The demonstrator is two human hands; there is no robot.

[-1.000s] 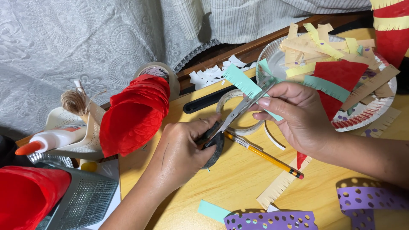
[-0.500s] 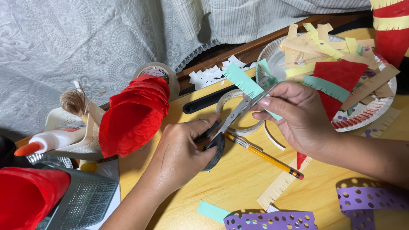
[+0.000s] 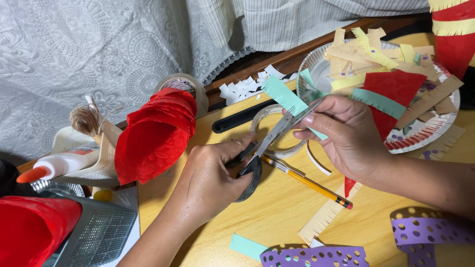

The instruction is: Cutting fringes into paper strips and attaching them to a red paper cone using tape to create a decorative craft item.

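The scissors (image 3: 269, 146) lie at the middle of the view, black handles low, blades slanting up toward 1 o'clock and closing on a teal fringed paper strip (image 3: 287, 101). The left hand (image 3: 213, 180) has its fingers curled tight through the handles, gripping them. The right hand (image 3: 346, 136), at 3 o'clock from the scissors, pinches the teal strip between thumb and fingers, holding it against the blades.

Just under the blades sits a clear tape ring (image 3: 277, 131) flat on the yellow desk (image 3: 277, 217), and a yellow pencil (image 3: 309, 183) runs toward 4 o'clock. At 2 o'clock a paper plate (image 3: 420, 136) holds mixed paper strips and a red piece. At 9 o'clock stands a red paper cone (image 3: 156, 133), with a glue bottle (image 3: 59, 165) further left. Purple dotted paper bands (image 3: 316, 257) lie at 6 o'clock along the near edge.
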